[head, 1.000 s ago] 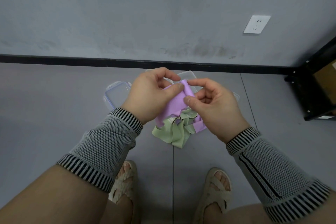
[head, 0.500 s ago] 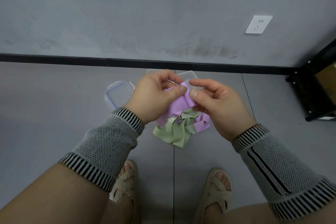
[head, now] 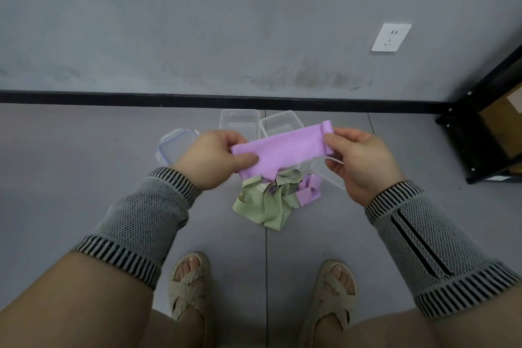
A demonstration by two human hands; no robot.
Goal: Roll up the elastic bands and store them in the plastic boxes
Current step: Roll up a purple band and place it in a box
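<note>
**Purple band stretched between two hands**

While the left hand (head: 210,159) pinches one end of the purple band (head: 279,150) between thumb and curled fingers (head: 248,160), the right hand (head: 360,162) pinches the other end, where a small roll stands up at centre right of the frame. Below the band, on the floor (head: 70,178), lies a heap of green bands (head: 265,203) with more purple bands (head: 309,192) touching it. Two clear plastic boxes (head: 240,118) sit open just behind the hands, a lid (head: 175,145) to their left. No writing can be read on any of them; a white wall socket (head: 391,37) sits upper right.
</note>
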